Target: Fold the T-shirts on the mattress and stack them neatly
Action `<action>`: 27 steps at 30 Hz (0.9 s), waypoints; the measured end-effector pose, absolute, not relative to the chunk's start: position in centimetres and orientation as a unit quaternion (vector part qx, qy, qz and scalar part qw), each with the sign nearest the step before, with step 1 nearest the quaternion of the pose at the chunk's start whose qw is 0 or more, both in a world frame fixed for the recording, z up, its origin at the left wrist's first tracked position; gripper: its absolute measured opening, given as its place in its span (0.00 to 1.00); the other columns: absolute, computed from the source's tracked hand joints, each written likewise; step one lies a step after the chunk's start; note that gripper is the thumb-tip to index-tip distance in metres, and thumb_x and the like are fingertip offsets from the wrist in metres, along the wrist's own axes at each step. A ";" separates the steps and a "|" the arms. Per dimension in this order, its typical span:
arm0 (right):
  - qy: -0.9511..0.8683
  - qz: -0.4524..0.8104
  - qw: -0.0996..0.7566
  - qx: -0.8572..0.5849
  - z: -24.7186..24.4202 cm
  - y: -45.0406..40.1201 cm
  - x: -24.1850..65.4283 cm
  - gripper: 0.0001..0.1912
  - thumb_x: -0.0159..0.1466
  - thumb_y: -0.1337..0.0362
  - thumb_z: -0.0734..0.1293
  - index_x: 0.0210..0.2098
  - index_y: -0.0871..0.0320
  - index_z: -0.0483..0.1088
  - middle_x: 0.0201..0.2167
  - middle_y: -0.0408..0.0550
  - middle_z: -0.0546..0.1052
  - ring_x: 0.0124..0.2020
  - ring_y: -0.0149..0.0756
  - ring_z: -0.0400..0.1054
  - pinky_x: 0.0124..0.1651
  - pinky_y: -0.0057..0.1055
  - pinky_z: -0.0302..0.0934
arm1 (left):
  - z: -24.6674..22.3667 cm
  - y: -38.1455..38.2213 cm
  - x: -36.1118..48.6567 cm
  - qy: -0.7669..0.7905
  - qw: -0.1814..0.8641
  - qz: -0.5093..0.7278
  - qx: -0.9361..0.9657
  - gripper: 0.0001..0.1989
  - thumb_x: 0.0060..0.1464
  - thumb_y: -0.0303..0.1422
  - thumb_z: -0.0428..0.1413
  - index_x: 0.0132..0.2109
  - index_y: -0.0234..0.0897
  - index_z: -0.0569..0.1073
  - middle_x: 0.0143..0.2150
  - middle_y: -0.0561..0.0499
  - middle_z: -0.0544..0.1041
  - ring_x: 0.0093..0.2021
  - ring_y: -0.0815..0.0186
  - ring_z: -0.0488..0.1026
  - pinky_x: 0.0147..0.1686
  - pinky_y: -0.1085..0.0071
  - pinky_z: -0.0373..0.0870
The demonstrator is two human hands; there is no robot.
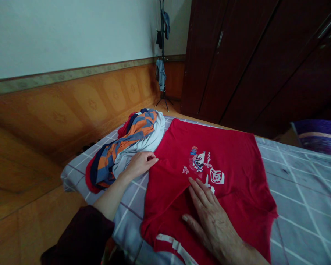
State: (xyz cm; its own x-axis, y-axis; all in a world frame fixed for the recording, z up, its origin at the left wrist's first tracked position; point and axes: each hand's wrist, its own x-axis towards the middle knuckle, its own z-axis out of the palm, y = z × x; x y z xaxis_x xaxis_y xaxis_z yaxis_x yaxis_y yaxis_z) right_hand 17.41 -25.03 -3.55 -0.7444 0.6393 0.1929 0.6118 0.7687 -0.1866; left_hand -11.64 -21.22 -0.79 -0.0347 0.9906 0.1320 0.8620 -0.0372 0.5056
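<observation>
A red shirt (237,162) with a printed front lies spread on the grey checked bed sheet (306,184). Its white-taped neckline is at the near edge. My left hand (142,162) is at the shirt's left edge, thumb and fingers pinched together; the cloth between them is too small to make out clearly. Flat on the shirt, below the white print, rests my right hand (209,213), its fingers stretched out and holding nothing. Small folds run through the cloth near its fingertips.
A heap of clothes (135,132), orange, grey, navy and red, lies on the bed's left side. Behind the bed stand a coat rack (162,44) and a dark wardrobe (237,55). A purple bundle (320,134) is at the far right.
</observation>
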 end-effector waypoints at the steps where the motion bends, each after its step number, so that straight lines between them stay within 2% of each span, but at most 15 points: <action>1: -0.929 0.049 0.124 -0.344 -3.8 -25.0 17.4 0.31 0.65 0.53 0.58 0.63 0.65 0.56 0.66 0.55 0.52 0.66 0.51 0.44 0.61 0.49 0.56 | -0.8 -21.2 -11.7 0.678 0.142 0.232 0.683 0.12 0.56 0.39 0.52 0.32 0.38 0.76 0.28 0.53 0.76 0.28 0.67 0.70 0.29 0.73 0.59; 6: -0.937 0.035 0.121 -0.325 -4.4 -24.7 17.6 0.29 0.65 0.51 0.58 0.60 0.62 0.61 0.64 0.53 0.58 0.65 0.50 0.48 0.61 0.50 0.56 | -1.0 -21.2 -12.1 0.671 0.150 0.232 0.689 0.09 0.53 0.36 0.54 0.29 0.38 0.74 0.27 0.54 0.74 0.29 0.66 0.69 0.30 0.73 0.57; 13: -0.932 0.015 0.147 -0.332 -4.7 -24.8 17.5 0.27 0.65 0.52 0.59 0.58 0.63 0.64 0.62 0.55 0.60 0.64 0.51 0.50 0.59 0.50 0.57 | -1.1 -21.1 -11.9 0.659 0.165 0.257 0.687 0.11 0.57 0.37 0.50 0.31 0.37 0.72 0.26 0.56 0.73 0.27 0.69 0.68 0.29 0.74 0.58; 18: -0.926 -0.006 0.165 -0.340 -4.8 -24.9 17.5 0.27 0.65 0.51 0.59 0.56 0.64 0.66 0.61 0.57 0.63 0.63 0.51 0.51 0.59 0.49 0.57 | -1.5 -21.0 -11.3 0.665 0.152 0.263 0.682 0.08 0.55 0.35 0.53 0.31 0.37 0.72 0.26 0.56 0.72 0.27 0.68 0.67 0.29 0.74 0.59; 23: -0.931 -0.024 0.162 -0.327 -4.8 -24.8 17.5 0.27 0.65 0.52 0.59 0.55 0.65 0.66 0.61 0.57 0.63 0.62 0.52 0.53 0.58 0.49 0.59 | -1.1 -21.4 -10.7 0.676 0.110 0.277 0.674 0.03 0.53 0.31 0.56 0.33 0.38 0.72 0.31 0.53 0.73 0.33 0.66 0.69 0.35 0.71 0.62; 27: -0.932 -0.032 0.154 -0.326 -4.6 -24.7 17.5 0.27 0.65 0.52 0.60 0.55 0.65 0.67 0.61 0.56 0.63 0.62 0.52 0.54 0.57 0.49 0.60 | 0.1 -22.5 -9.9 0.662 0.065 0.304 0.682 0.04 0.56 0.31 0.54 0.33 0.38 0.71 0.33 0.53 0.72 0.36 0.66 0.70 0.39 0.71 0.62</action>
State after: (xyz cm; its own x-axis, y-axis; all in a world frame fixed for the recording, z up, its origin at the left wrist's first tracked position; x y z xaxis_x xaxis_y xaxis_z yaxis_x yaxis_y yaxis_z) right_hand 17.46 -24.74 -4.55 -0.7397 0.5980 0.3086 0.6180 0.7852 -0.0402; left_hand -9.87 -22.54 0.11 -0.0609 0.9425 0.3286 0.8630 -0.1157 0.4918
